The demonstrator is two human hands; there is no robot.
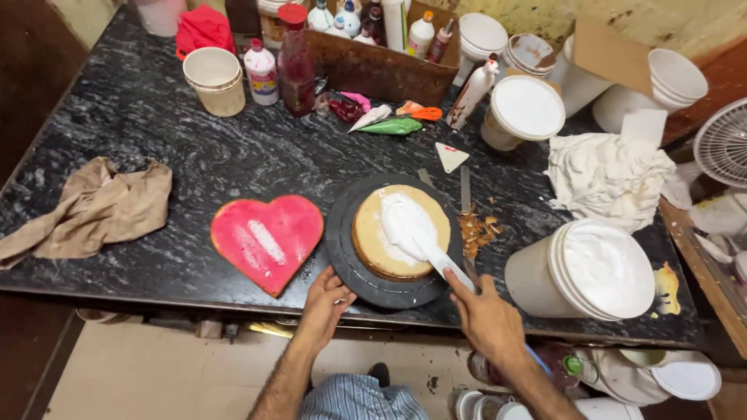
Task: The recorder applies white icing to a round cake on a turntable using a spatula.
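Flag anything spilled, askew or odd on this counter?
Cake crumbs lie loose on the black counter right of the turntable. A white bottle leans tilted near the cardboard box. Two crumpled cloths, brown and white, lie bunched. The white tub sits at the counter's front edge.
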